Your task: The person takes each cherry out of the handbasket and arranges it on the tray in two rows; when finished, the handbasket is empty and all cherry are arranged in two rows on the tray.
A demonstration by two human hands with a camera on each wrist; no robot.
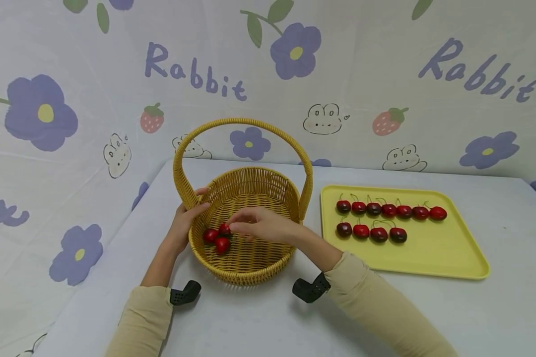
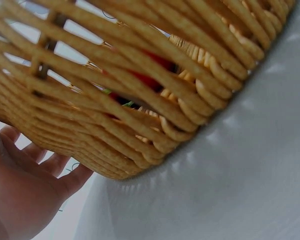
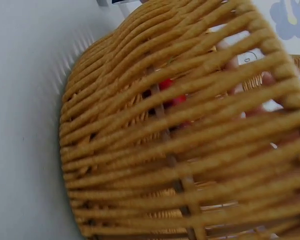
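Observation:
A yellow wicker basket point(image 1: 250, 171) with an arched handle stands in the middle of the table. Three red cherries lie in it, among them one at the front point(image 1: 222, 245). My right hand point(image 1: 234, 226) reaches over the near rim, and its gathered fingertips pinch the uppermost cherry point(image 1: 225, 229). My left hand point(image 1: 192, 218) rests against the basket's left outer wall with straight fingers, the tips at the rim. In the left wrist view the palm point(image 2: 20, 195) lies beside the weave point(image 2: 140, 75), with red showing through it. The right wrist view shows the basket wall point(image 3: 165, 150) and a cherry point(image 3: 167, 85) behind it.
A yellow tray point(image 1: 429, 258) lies right of the basket and carries two rows of several stemmed cherries point(image 1: 388, 210). A flower-and-rabbit printed cloth hangs behind the white table point(image 1: 250, 322). Black wrist camera mounts point(image 1: 310, 288) sit by both sleeves.

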